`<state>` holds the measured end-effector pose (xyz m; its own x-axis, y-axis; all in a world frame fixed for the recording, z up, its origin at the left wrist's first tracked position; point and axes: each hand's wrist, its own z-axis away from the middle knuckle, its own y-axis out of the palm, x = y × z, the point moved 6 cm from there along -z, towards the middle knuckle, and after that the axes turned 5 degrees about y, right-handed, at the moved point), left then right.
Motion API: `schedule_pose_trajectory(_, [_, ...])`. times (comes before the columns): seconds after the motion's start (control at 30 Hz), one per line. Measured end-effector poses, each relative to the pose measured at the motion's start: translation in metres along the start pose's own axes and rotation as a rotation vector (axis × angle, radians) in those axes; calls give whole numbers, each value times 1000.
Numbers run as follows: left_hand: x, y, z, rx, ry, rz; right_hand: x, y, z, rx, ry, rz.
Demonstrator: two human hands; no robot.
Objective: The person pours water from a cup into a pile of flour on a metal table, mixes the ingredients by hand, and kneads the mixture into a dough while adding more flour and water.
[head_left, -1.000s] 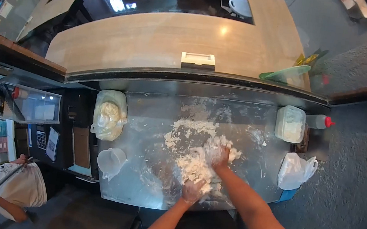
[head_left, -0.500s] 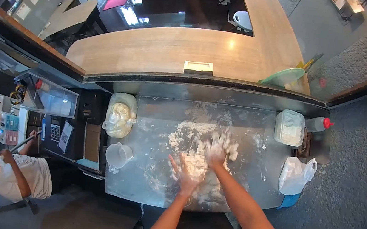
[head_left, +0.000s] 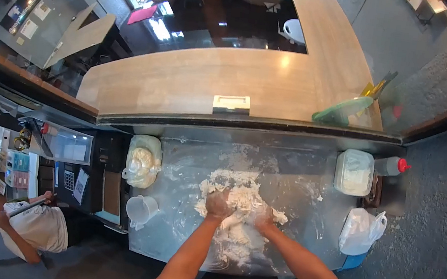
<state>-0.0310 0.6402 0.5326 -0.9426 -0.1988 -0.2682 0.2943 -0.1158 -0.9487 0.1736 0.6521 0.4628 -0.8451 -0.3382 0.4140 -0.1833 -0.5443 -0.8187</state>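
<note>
A loose, crumbly heap of floury dough point(head_left: 243, 198) is spread over the floured metal worktop point(head_left: 171, 234) in front of me. At the heap's left side, my left hand point(head_left: 219, 204) is curled closed into it, knuckles up and dusted with flour. My right hand point(head_left: 263, 217) is pressed in on the opposite side, its floury fingers bent around the crumbs and slightly blurred. Both hands' fingertips are partly hidden in the dough. Paler loose flour point(head_left: 238, 243) lies nearer to me, between my forearms.
Left on the worktop are a plastic bag of pale contents point(head_left: 143, 161) and a clear measuring jug point(head_left: 141, 211). A flour tub point(head_left: 354, 173), a red-capped bottle point(head_left: 392, 166) and a white plastic bag point(head_left: 359, 232) stand right. Another person point(head_left: 34, 225) holds a long handle at far left.
Both hands went from spread fingers to curled into the dough. The left moved up to the heap's left side, the right came down nearer me. The head view has tilted slightly.
</note>
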Motion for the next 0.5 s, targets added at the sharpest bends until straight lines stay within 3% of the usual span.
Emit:
schedule_pose_trajectory(0.07, [5,-3,-3,-241,235,46,17,-38,-8,13,-31,52])
schedule_pose_trajectory(0.1, [5,0,-4,-104,159,44,39,-73,-7,326,-84,104])
schedule_pose_trajectory(0.13, [-2,-5,-4,-113,163,46,59,-112,-4,629,-138,163])
schedule_pose_trajectory(0.2, [-6,-10,-4,-21,24,56,103,-199,-11,362,-208,388])
schedule_pose_trajectory(0.23, [-6,-13,-2,200,-84,191,102,-200,-31,219,-297,395])
schedule_pose_trajectory(0.27, [0,-17,5,197,-99,188,96,-196,-61,70,-388,404])
schedule_pose_trajectory(0.33, [9,-31,21,176,40,457,97,-165,-134,32,-721,248])
schedule_pose_trajectory(0.37, [7,-56,22,484,9,662,94,-131,-161,26,-729,242])
schedule_pose_trajectory(0.4, [8,-81,29,481,13,651,94,-104,-187,54,-744,105])
schedule_pose_trajectory(0.43, [10,-108,26,392,68,450,94,-99,-205,76,-757,-27])
schedule_pose_trajectory(0.47, [18,-127,22,303,123,251,98,-110,-193,59,-754,-29])
schedule_pose_trajectory(0.5, [38,-126,21,313,133,244,100,-112,-159,-33,-779,18])
